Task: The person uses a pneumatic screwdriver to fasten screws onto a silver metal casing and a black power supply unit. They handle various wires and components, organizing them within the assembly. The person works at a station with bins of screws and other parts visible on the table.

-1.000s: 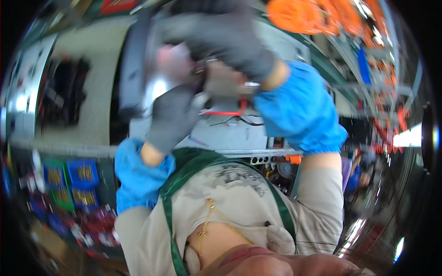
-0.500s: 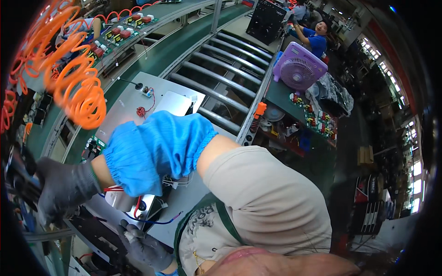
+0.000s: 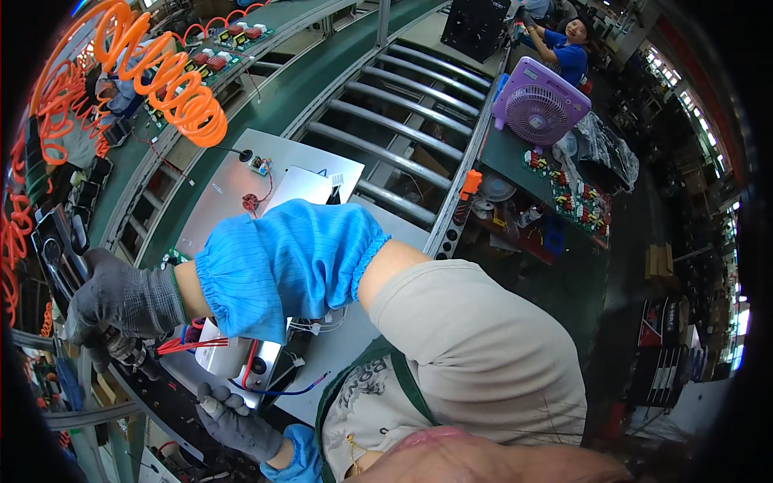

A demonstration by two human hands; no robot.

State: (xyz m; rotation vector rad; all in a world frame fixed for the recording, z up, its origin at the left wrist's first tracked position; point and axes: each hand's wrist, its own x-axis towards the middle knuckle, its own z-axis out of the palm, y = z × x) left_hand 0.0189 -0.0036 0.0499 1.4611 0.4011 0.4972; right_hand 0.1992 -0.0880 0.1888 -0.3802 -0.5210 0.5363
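In the head view, the right hand, in a grey glove, lay at the far left, its arm in a blue sleeve across the bench; its fingers were bent against a black part at the left edge, but I could not tell how firmly they closed or whether they bore its weight. The left hand rested nearer, fingers half curled, over or just beside a black panel; whether it pinched anything was unclear. Red wires ran from just beside the right hand toward a silvery metal unit, and a blue wire lay loose to the right of the left hand. With the right arm reaching so far sideways, a weak hold could have let the black part slip or tip. If a glove or the sleeve had snagged the red wires, a sideways pull might have strained their ends. The loose blue wire could have been caught under the left forearm. An orange coiled hose hung beyond and might have been knocked by a raised arm.
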